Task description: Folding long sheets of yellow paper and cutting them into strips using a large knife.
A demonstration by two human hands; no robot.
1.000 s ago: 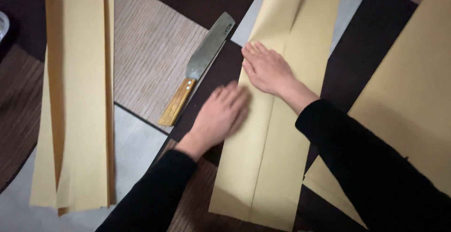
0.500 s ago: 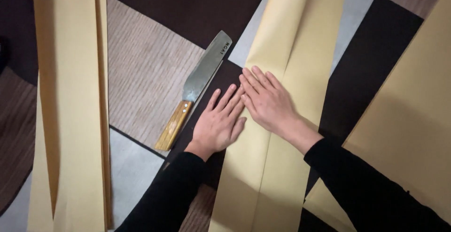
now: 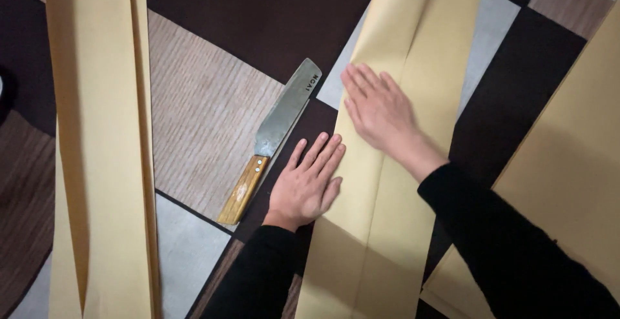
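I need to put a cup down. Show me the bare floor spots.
Free: the dark patch between the left paper strip and the middle strip; the wood-grain patch left of the knife. Crowded: around the left hand and right hand.

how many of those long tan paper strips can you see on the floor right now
3. One folded paper strip lies at the left. A second lies in the middle under the left hand and right hand. A third is at the right edge, partly cut off; more may lie out of view.

A knife (image 3: 274, 139) lies on the floor (image 3: 200, 119) between two folded paper strips (image 3: 97, 144) (image 3: 400, 228).
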